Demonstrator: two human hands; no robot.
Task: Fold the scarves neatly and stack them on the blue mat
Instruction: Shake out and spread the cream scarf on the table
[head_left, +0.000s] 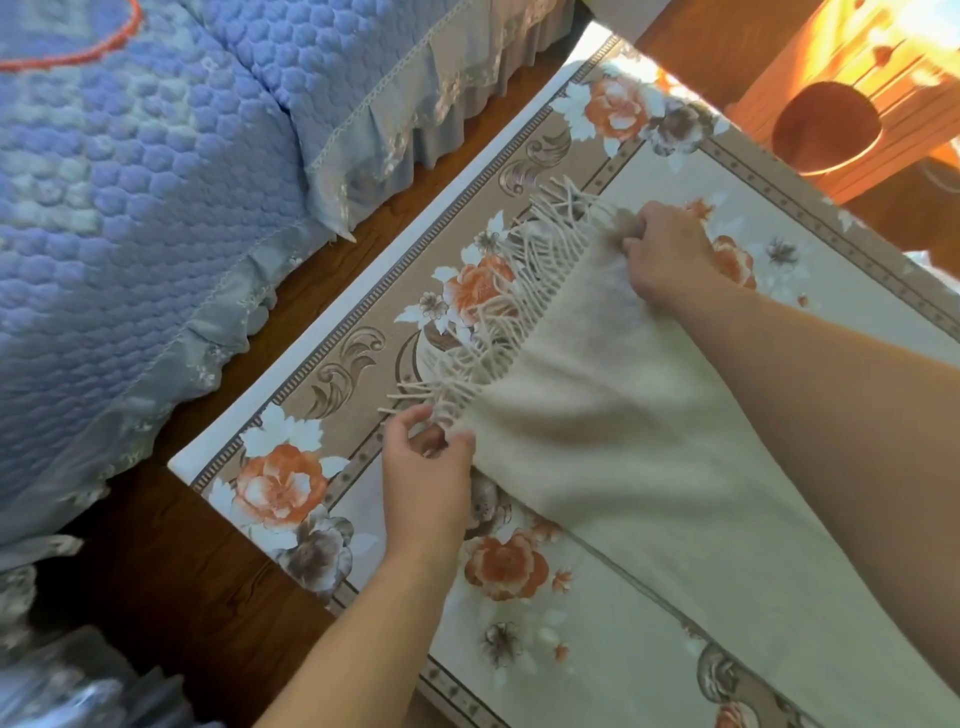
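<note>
A person kneels or leans over a floral rug (291, 410), seen from their own head; both bare hands hold the far end of a cream scarf (613, 457). The left hand (423, 467) pinches one corner between thumb and curled fingers; the right hand (667, 249) has its fingers curled down over the opposite corner, though whether it grips or only presses I cannot tell for sure. Between the two grips the edge runs taut, likely so the cloth lies square before a fold; just beyond that edge a fringe (498, 312) of loose cream tassels fans onto the rug's border. Behind the hands the scarf trails back under the right forearm. To the left of the left hand lies bare wood floor (208, 597), then a blue quilted cover (130, 208) with a frill. No container is in view.
</note>
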